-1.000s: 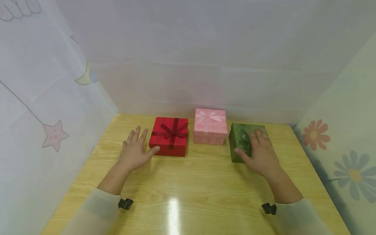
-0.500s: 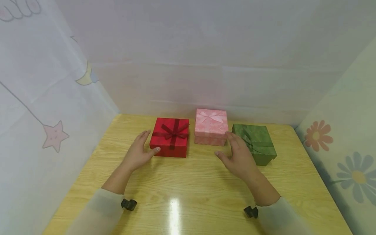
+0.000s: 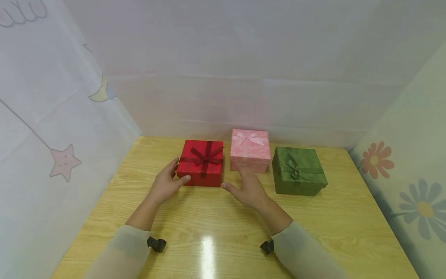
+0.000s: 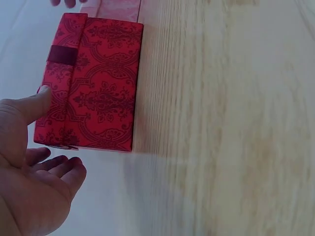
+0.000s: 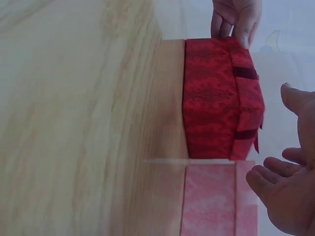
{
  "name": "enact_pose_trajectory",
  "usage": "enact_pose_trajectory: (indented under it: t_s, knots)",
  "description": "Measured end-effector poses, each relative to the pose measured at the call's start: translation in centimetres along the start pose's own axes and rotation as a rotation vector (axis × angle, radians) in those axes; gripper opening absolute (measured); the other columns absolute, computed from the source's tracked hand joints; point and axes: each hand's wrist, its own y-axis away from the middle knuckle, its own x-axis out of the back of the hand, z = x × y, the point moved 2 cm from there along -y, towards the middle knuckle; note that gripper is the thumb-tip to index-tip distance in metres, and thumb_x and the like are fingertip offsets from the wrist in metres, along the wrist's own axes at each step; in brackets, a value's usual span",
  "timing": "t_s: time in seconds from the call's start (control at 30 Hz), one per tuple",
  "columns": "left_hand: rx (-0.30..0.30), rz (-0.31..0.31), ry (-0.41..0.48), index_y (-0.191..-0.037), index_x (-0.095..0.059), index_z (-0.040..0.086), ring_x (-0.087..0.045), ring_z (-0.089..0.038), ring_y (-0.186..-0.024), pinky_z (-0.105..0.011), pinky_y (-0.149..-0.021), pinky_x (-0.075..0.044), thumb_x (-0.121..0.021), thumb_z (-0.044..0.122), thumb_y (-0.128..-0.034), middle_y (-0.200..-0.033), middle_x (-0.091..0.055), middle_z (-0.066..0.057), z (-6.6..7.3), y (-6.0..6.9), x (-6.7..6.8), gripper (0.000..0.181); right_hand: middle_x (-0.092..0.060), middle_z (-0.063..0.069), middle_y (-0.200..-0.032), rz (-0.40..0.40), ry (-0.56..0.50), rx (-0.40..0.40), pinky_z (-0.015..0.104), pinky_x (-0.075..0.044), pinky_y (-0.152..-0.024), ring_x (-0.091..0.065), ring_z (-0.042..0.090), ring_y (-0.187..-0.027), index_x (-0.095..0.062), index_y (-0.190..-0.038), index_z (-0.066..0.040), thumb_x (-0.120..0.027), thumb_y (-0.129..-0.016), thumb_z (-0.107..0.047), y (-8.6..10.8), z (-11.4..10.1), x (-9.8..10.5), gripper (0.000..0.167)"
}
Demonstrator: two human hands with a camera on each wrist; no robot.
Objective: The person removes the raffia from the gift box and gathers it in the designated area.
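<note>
"Three closed boxes stand on the table [image 3: 181, 223], towards its far edge. Where do we put each one?"

"We see the red box [image 3: 198, 164] on the left, the pink box [image 3: 249, 152] between, set slightly farther back, and the green box [image 3: 300, 172] on the right. All rest flat, with narrow gaps."

"What are the hands doing?"

"We find the left hand [image 3: 165, 186] at the red box's left side, spread, its thumb at the near face by the left corner. It looks like contact, but we cannot tell whether anything presses. The right hand [image 3: 251, 190] is spread as well, thumb tip just beside the red box's near right corner, fingers in front of the pink box. Neither hand pinches anything."

"So how far along are we?"

"Early in handling the red box, we judge. Its left side is attended to. Left undone is any hold on its right side, and the box's weight seems to be wholly on the table."

"And the other two?"

"We see nobody gripping them; whether the right fingertips graze the pink one, we cannot tell."
</note>
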Motion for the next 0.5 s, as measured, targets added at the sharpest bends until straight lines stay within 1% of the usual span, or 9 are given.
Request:
enact_pose_trajectory:
  t_s: [0.1, 0.2, 0.3, 0.4, 0.5]
  knots:
    - [0.014, 0.013, 0.021, -0.168, -0.019, 0.021, -0.034, -0.037, -0.151, -0.049, -0.118, -0.036, -0.074, 0.05, -0.0947, -0.167, -0.032, -0.007, -0.2, -0.1, -0.2, 0.096, -0.055, 0.015, -0.149, -0.008, -0.034, 0.004, 0.052, -0.047, -0.109, -0.055, 0.036, -0.135, -0.037, -0.161, -0.008, -0.076, -0.093, -0.051, -1.1, -0.2, -1.3, 0.089]
    - [0.019, 0.026, 0.024, -0.167, -0.022, 0.021, -0.037, -0.037, -0.149, -0.05, -0.117, -0.038, -0.074, 0.045, -0.0965, -0.166, -0.035, -0.007, -0.4, -0.1, -0.4, 0.091, -0.054, 0.016, -0.15, -0.011, -0.047, 0.003, 0.049, -0.05, -0.106, -0.059, 0.035, -0.13, -0.035, -0.162, -0.008, -0.077, -0.092, -0.049, -2.0, -0.2, -2.3, 0.091]
    - [0.023, 0.043, 0.026, -0.166, -0.026, 0.021, -0.041, -0.037, -0.147, -0.05, -0.115, -0.041, -0.074, 0.041, -0.0974, -0.163, -0.04, -0.008, -0.5, -0.1, -0.6, 0.086, -0.052, 0.016, -0.153, -0.01, -0.051, -0.006, 0.048, -0.049, -0.108, -0.057, 0.034, -0.133, -0.034, -0.162, -0.006, -0.079, -0.09, -0.049, -2.7, -0.2, -3.2, 0.094]
    - [0.025, 0.059, 0.018, -0.165, -0.029, 0.022, -0.044, -0.036, -0.145, -0.049, -0.113, -0.044, -0.075, 0.041, -0.0969, -0.161, -0.043, -0.009, -0.4, 0.0, -0.7, 0.084, -0.049, 0.02, -0.155, -0.018, -0.06, -0.018, 0.051, -0.046, -0.111, -0.052, 0.036, -0.138, -0.032, -0.162, -0.003, -0.08, -0.09, -0.048, -3.2, -0.1, -3.7, 0.097]
    - [0.01, 0.067, 0.01, -0.165, -0.03, 0.019, -0.046, -0.037, -0.144, -0.049, -0.112, -0.045, -0.075, 0.04, -0.0966, -0.161, -0.044, -0.012, -0.4, -0.1, -0.8, 0.085, -0.049, 0.023, -0.154, -0.032, -0.05, -0.048, 0.051, -0.044, -0.112, -0.049, 0.037, -0.141, -0.03, -0.162, -0.002, -0.079, -0.091, -0.047, -3.4, 0.0, -4.2, 0.098]
